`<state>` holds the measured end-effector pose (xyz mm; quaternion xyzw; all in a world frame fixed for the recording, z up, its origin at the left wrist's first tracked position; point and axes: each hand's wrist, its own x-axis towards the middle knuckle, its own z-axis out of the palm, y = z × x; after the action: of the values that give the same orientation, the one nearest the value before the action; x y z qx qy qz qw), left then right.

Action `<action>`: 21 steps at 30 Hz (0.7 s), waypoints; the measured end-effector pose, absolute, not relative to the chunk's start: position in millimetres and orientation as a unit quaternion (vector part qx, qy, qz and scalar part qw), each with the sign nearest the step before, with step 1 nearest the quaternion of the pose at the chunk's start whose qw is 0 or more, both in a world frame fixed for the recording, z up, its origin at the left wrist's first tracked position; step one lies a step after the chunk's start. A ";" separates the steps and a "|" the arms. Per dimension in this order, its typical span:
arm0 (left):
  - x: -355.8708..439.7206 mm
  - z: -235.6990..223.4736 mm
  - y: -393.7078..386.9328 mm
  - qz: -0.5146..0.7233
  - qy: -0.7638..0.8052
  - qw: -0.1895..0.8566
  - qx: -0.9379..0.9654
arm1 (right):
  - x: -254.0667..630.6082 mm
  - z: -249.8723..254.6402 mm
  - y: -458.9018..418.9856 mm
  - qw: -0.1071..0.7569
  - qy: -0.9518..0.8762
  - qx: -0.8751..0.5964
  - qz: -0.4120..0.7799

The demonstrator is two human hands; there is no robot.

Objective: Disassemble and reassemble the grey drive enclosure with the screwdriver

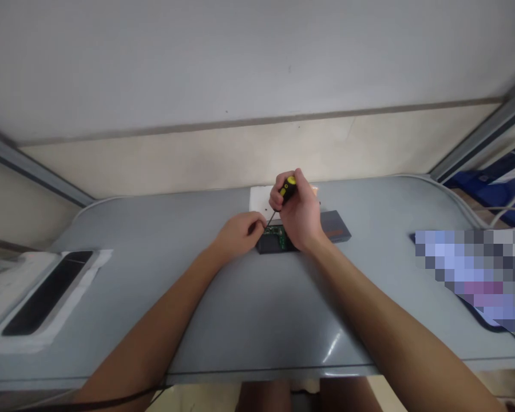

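Observation:
My right hand (298,209) is wrapped round a black and yellow screwdriver (288,187). The tool leans, and its thin shaft runs down to the left toward an opened phone-like device (269,242) with a green circuit board (282,236) inside. My left hand (242,233) rests at the device's left edge, fingers curled close to the screwdriver's tip. A small dark gap or object shows between its thumb and fingers; I cannot make out what it is. My right hand and wrist hide the device's right part.
Behind the device lies a white sheet (260,199) with small dark specks. A dark grey box (337,226) is to the right of my right wrist. At the left, a black flat panel (49,294) lies on white paper. A blurred-out screen device (476,280) is at the right.

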<state>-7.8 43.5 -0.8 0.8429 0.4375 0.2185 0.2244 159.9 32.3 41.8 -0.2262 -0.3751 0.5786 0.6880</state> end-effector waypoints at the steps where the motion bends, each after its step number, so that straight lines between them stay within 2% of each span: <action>1: -7.7 -0.6 43.4 0.218 0.437 0.224 0.843 | 159.4 41.5 32.0 0.686 -0.377 -0.229 0.579; 21: -7.2 0.5 41.5 0.217 0.436 0.225 0.844 | 161.5 42.4 31.3 0.684 -0.371 -0.250 0.577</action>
<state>-7.2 41.5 0.5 0.8440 0.4357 0.2173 0.2252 161.5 31.3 42.4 -0.2499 -0.3705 0.5766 0.6840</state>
